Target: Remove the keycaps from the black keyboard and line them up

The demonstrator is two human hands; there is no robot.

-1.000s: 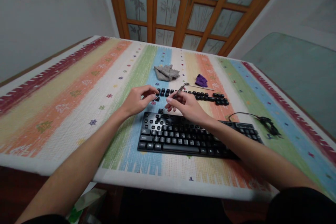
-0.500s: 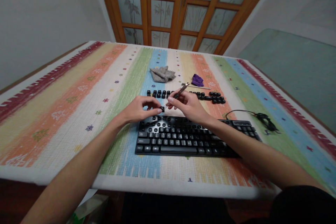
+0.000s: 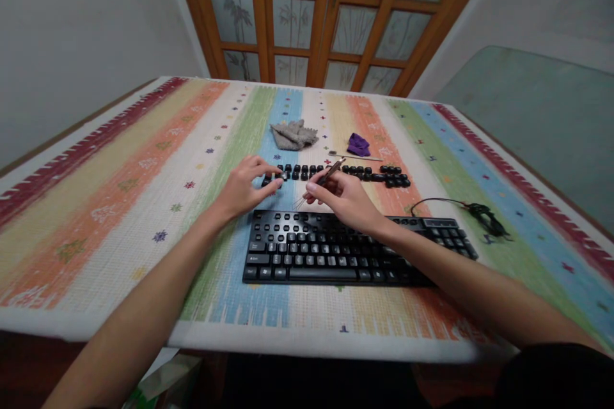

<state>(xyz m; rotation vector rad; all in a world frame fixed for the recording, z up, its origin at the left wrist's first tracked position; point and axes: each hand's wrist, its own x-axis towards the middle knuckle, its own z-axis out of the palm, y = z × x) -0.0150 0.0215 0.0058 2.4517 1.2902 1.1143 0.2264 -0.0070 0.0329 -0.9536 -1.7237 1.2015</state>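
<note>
A small, square, black plastic keycap [image 3: 284, 175] is at the fingertips of your left hand [image 3: 247, 185], on the tablecloth at the left part of two lines of loose black keycaps [image 3: 304, 172]. Your left thumb and forefinger curve close about it; whether they pinch it or have let go, you cannot tell from this view.

Just nearer to you is a long black keyboard [image 3: 314, 246], lying flat, its upper left rows showing small bare posts and its lower rows mostly capped.

Your right hand [image 3: 352, 201] grips a slim, dark-handled puller with thin wire prongs [image 3: 329, 172], held like a pen, the wires pointing down and left above the keyboard's far edge, touching no cap that you can make out.

To set this cap well, it seems best to lower it upright, square with its neighbours, and open your fingers straight outward so nothing is nudged. Keep the wires clear of the line meanwhile.

Both forearms reach in from the near corners; the left wrist is bent slightly inward, the right forearm crosses over the keyboard's right half.

Beyond the caps lie a crumpled grey cloth [image 3: 293, 135], a bunched purple cloth [image 3: 358, 144] and a thin rod-like tool [image 3: 357, 157]. A coiled black cable [image 3: 487, 220] rests at the right, all on a striped, multicoloured tablecloth [image 3: 158, 204].
</note>
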